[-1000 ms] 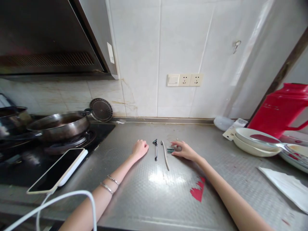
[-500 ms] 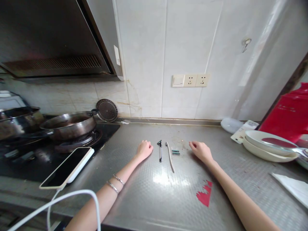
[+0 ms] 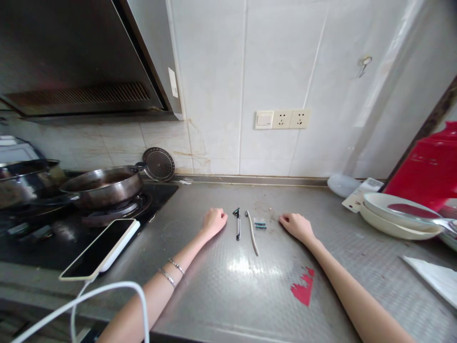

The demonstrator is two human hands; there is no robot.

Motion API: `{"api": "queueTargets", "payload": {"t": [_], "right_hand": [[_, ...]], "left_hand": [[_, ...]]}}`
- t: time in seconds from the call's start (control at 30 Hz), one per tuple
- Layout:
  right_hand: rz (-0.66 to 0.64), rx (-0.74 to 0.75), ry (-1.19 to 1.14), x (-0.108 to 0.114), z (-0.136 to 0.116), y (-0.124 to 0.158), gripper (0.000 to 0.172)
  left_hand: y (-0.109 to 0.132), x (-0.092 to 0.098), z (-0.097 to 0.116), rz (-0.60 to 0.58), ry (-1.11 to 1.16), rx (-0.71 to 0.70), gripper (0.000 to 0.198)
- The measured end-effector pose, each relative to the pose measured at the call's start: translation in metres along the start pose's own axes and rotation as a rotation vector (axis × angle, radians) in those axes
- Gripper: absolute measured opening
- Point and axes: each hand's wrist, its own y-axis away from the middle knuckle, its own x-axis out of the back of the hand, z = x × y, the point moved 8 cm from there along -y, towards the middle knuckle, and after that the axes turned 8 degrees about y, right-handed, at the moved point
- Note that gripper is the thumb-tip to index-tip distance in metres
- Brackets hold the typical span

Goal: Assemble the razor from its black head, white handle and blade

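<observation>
My left hand (image 3: 214,220) rests on the metal counter (image 3: 214,295), fingers curled closed, and nothing shows in it. Just to its right lies a razor (image 3: 238,228) with a dark head at the far end. A whitish toothbrush (image 3: 253,238) lies beside the razor, its head pointing to the wall. Right of the toothbrush is a small clear case with teal-and-dark strips (image 3: 260,224), which look like razor cartridges. My right hand (image 3: 297,226) is also loosely closed on the counter, apart from the case, with nothing visible in it.
At left, a phone (image 3: 100,250) with a white cable (image 3: 107,287) lies by the stove, which bears a steel pan (image 3: 107,188) and a pot (image 3: 28,183). A red patch (image 3: 303,289) marks the counter. Plates (image 3: 400,228) and a red container (image 3: 421,166) stand at right.
My right hand has shifted very slightly to the left and toward me. My left hand and the things on the counter have stayed in place.
</observation>
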Motion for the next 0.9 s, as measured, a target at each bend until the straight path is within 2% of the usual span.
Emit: {"api": "queueTargets", "payload": {"t": [0.1,0.2,0.33,0.47,0.6,0.67,0.8,0.9], "right_hand": [[0.002,-0.010,0.001,0.001,0.001,0.000,0.040],[0.000,-0.016,0.001,0.002,0.000,0.000,0.040],[0.000,-0.017,0.003,0.003,-0.001,0.000,0.040],[-0.017,-0.031,-0.006,0.003,0.000,0.000,0.039],[-0.019,-0.028,-0.012,0.002,0.000,0.000,0.039],[-0.018,-0.028,-0.009,0.002,0.001,0.000,0.039],[-0.015,-0.020,-0.006,0.003,0.000,0.000,0.040],[-0.019,-0.022,-0.016,0.004,0.000,0.000,0.040]], "left_hand": [[-0.002,-0.003,0.008,-0.076,0.076,0.059,0.026],[-0.004,-0.009,0.027,-0.157,0.153,0.061,0.026],[-0.010,-0.014,0.046,-0.162,0.111,0.049,0.036],[-0.015,-0.023,0.050,-0.160,0.074,0.049,0.028],[-0.021,-0.027,0.046,-0.175,0.151,0.060,0.019],[-0.023,-0.027,0.042,-0.234,0.297,0.091,0.025],[-0.027,-0.028,0.038,-0.412,0.869,0.222,0.030],[-0.031,-0.023,0.032,-0.377,1.191,0.339,0.023]]}}
